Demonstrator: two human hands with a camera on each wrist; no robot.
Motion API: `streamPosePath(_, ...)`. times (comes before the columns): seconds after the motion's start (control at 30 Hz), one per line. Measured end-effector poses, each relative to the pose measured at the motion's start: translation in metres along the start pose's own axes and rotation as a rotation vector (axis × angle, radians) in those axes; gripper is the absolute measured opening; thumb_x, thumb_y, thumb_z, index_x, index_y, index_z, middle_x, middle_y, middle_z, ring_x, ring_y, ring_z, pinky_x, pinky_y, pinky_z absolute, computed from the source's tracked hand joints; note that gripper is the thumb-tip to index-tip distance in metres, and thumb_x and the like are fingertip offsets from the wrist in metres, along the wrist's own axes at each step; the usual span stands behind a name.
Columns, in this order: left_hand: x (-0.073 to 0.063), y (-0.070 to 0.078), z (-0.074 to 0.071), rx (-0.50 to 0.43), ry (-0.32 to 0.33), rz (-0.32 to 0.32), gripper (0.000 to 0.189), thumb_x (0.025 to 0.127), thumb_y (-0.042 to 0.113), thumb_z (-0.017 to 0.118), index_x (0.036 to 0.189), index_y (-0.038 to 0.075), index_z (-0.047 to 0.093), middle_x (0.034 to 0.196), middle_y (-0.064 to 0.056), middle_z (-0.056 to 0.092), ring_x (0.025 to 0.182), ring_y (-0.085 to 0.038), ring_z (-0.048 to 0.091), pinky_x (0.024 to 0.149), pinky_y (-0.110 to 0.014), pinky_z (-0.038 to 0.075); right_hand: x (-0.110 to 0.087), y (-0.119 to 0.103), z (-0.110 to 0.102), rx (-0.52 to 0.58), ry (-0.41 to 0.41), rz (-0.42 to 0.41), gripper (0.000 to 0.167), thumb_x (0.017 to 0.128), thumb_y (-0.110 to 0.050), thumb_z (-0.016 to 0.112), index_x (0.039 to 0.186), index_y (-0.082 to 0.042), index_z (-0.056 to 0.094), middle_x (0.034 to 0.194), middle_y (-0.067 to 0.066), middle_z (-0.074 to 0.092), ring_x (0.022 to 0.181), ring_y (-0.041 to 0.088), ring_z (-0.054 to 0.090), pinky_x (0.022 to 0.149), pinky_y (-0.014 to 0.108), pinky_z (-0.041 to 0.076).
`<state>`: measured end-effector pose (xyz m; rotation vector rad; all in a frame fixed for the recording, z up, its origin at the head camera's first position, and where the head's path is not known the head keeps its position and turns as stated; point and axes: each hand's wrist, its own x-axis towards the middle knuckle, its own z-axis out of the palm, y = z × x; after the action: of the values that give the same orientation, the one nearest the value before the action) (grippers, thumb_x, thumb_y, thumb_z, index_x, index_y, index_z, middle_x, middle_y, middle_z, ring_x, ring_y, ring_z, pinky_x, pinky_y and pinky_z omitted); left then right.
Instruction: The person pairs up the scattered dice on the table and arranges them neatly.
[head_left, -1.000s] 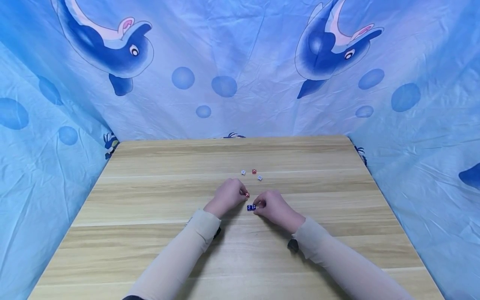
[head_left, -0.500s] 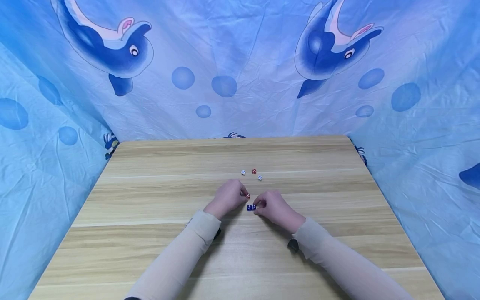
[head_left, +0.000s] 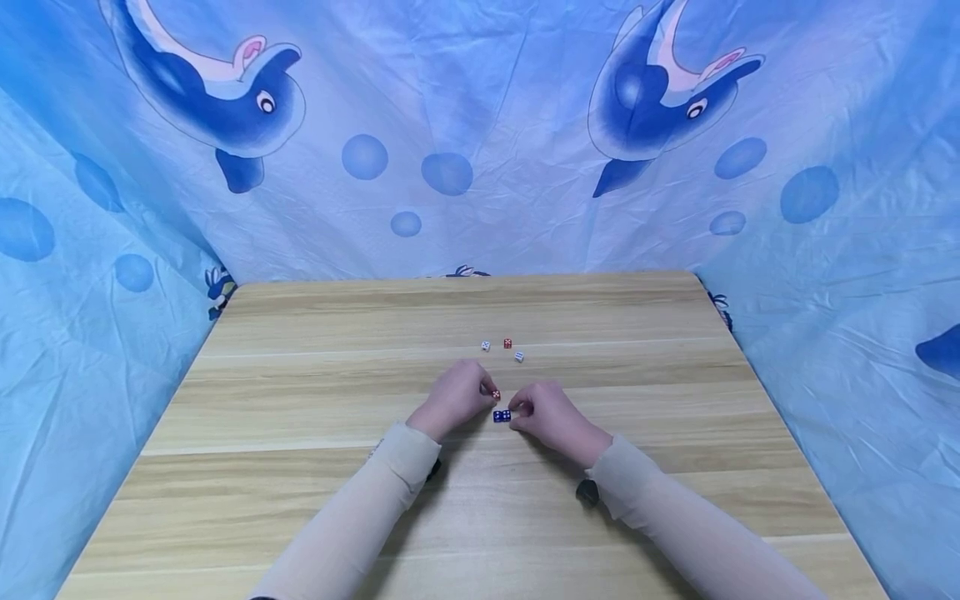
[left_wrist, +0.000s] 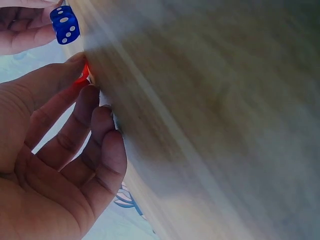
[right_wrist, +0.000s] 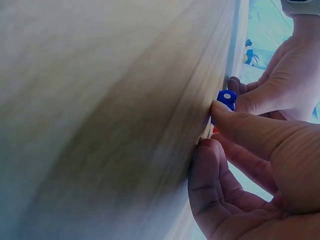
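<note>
In the head view my left hand (head_left: 459,398) pinches a red die (head_left: 496,395) between thumb and fingertips, just above the tabletop. The left wrist view shows a sliver of that red die (left_wrist: 83,75) between thumb and index finger. Two blue dice (head_left: 502,416) sit side by side just nearer to me. My right hand (head_left: 551,419) has its thumb and index fingertips at the right-hand blue die, in a pinch. The right wrist view shows the thumb partly covering the blue dice (right_wrist: 227,97), so the contact is partly hidden.
Beyond my hands lie a white die (head_left: 486,346), a red die (head_left: 507,343) and another white die (head_left: 519,357) on the wooden table (head_left: 315,367). A blue dolphin-print curtain (head_left: 495,100) surrounds the table's back and sides.
My left hand has brought the red die slightly nearer to me, towards the blue dice. The right hand stays almost in place, its fingertips a touch further right. The far dice have not moved.
</note>
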<state>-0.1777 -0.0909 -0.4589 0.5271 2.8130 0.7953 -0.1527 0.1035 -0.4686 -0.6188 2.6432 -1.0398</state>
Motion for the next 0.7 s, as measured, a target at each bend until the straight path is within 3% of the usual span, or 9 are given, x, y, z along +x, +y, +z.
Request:
streamPosePath(0.33,0.0,-0.001,0.0,0.012,-0.003,-0.002,0.009,0.083,0.011,0.082,0.09,0.017,0.081,0.094,0.004,0.074,0.092,-0.017,0.067,0.085,-0.037,0.053,0.005,0.007,-0.021,0.085,0.011,0.104,0.028,0.086,-0.013,0.082,0.11,-0.003,0.074,0.08,-0.002,0.066,0.07,0.014,0.062,0.065,0.033,0.054)
streamPosePath(0.57,-0.001,-0.001,0.0,0.023,-0.001,-0.009,0.009,0.083,0.011,0.082,0.09,0.018,0.082,0.094,0.004,0.075,0.094,-0.018,0.068,0.085,-0.036,0.054,0.036,0.015,-0.048,0.158,0.111,0.15,0.032,0.088,-0.017,0.082,0.115,-0.003,0.074,0.084,0.004,0.071,0.074,0.022,0.068,0.064,0.033,0.056)
streamPosePath(0.7,-0.002,-0.001,0.0,0.023,0.002,-0.002,0.009,0.083,0.012,0.082,0.091,0.017,0.082,0.094,0.004,0.075,0.093,-0.017,0.069,0.083,-0.035,0.054,0.054,0.019,-0.056,0.155,0.124,0.17,0.035,0.089,-0.021,0.081,0.118,-0.003,0.073,0.085,0.005,0.071,0.077,0.025,0.07,0.068,0.036,0.057)
